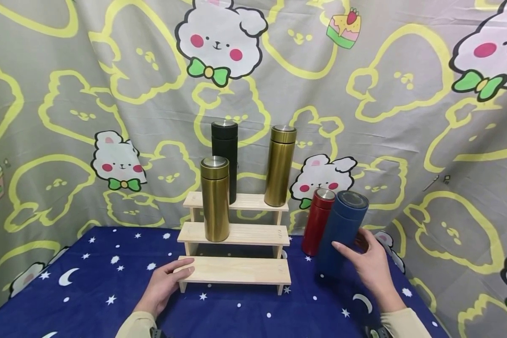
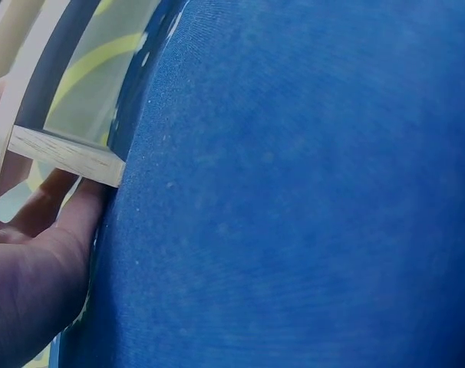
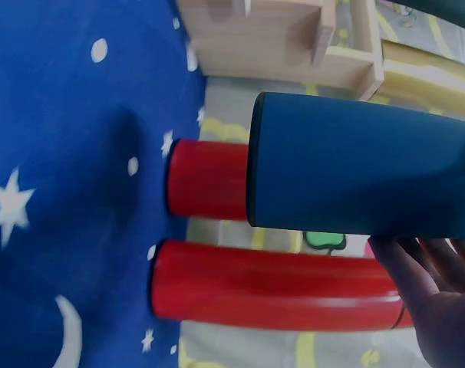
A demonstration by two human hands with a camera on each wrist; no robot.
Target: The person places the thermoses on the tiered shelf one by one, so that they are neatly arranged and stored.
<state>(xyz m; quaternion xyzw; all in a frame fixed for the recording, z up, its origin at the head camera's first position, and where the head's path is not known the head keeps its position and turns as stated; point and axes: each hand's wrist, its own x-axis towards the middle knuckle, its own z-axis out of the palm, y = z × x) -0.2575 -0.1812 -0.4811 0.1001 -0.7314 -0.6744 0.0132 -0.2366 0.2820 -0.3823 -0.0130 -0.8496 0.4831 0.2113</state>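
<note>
My right hand point(image 1: 373, 263) grips a blue thermos bottle point(image 1: 344, 225), which leans slightly. In the right wrist view the blue bottle's base hangs off the cloth, with a shadow beneath. Two red thermos bottles point(image 3: 278, 286) stand behind it; from the head view only one red bottle point(image 1: 317, 223) shows. At the lowest step's left end, my left hand point(image 1: 162, 284) holds the three-step wooden stand point(image 1: 241, 270). A gold thermos point(image 1: 217, 202) stands on the middle step. On the top step are a black thermos point(image 1: 231, 164) at left and another gold thermos point(image 1: 280, 166) at right.
A dark blue tablecloth point(image 1: 105, 291) with white stars and moons covers the table. Behind and around it hangs a grey curtain point(image 1: 152, 122) with yellow outlines and cartoon rabbits. The red bottles stand close to the stand's right side.
</note>
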